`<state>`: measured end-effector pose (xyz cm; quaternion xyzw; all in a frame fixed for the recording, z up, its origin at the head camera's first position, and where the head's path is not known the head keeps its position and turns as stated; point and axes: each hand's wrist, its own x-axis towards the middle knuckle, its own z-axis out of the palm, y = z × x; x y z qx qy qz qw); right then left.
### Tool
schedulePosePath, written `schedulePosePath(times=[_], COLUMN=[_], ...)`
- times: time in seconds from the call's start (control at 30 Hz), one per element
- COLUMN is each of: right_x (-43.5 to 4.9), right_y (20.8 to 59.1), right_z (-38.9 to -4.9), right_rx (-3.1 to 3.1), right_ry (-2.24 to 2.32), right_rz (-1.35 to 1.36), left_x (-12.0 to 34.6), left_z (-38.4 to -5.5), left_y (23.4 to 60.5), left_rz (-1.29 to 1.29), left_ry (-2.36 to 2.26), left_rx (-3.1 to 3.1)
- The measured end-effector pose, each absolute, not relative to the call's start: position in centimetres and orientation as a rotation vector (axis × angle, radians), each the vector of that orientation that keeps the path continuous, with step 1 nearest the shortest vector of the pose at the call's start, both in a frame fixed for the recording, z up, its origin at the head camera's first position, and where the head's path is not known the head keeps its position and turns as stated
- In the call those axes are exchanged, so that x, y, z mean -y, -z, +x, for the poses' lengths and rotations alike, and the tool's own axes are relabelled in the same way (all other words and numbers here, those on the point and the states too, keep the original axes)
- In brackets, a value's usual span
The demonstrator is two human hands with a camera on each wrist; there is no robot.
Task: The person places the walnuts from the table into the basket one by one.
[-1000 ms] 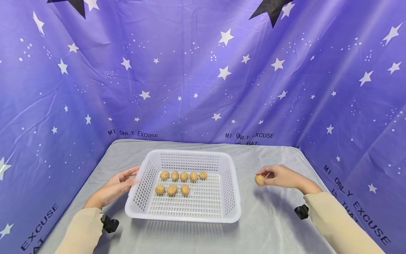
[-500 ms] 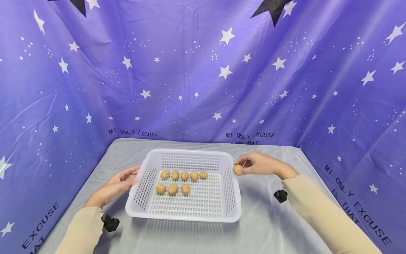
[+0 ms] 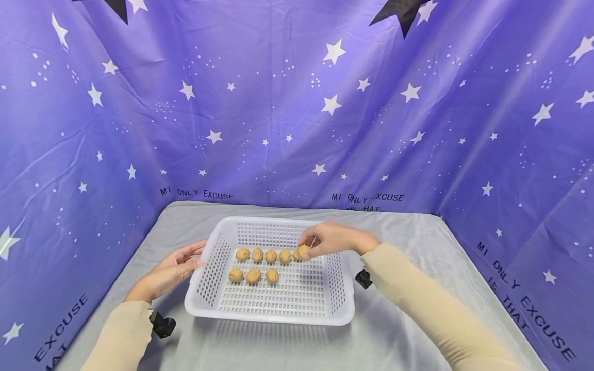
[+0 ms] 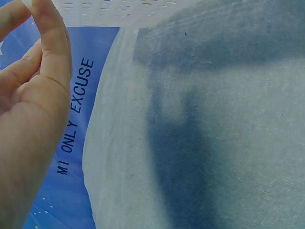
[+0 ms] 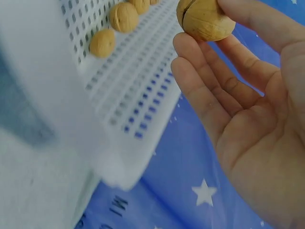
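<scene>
A white plastic basket [image 3: 271,316] with perforated walls holds several walnuts in two rows; a front-row walnut [image 3: 272,276] lies right of two others. At its left rim my left hand [image 3: 169,270] grips the edge, thumb toward me; in the left wrist view this hand [image 4: 38,95] reaches up to the basket's side. My right hand [image 3: 331,239] pinches a walnut [image 3: 303,251] between thumb and fingers over the basket's right half. That walnut overlaps the last one of the back row in the head view. In the right wrist view the held walnut [image 5: 205,18] shows a dark seam.
The basket sits on a table with a grey cloth [image 3: 394,319]. A blue-purple star-printed curtain [image 3: 278,103] stands behind and along both sides. Black wrist cameras [image 3: 162,324] are strapped on both sleeves.
My right hand has carried the walnut leftward from beside the basket, over its right rim, to above the inside. The left hand stays at the left rim.
</scene>
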<state>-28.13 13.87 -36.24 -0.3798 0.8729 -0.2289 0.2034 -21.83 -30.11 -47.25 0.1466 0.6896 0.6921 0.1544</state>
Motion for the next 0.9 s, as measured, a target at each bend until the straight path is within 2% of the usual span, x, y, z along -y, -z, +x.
schedulePosePath(times=[0.5, 0.9], right_x=[-9.3, -8.4], right_y=[40.5, 43.1], right_z=[-28.6, -28.9], right_rx=[-2.369, -2.372], right_ry=[0.559, 0.517], right_rz=[-1.041, -0.913], left_x=[30.2, 30.0], left_z=[-21.8, -21.7], left_y=[47.2, 47.2], left_rz=[0.419, 0.408], left_ry=[-1.989, -2.0], left_rx=[-1.978, -1.975])
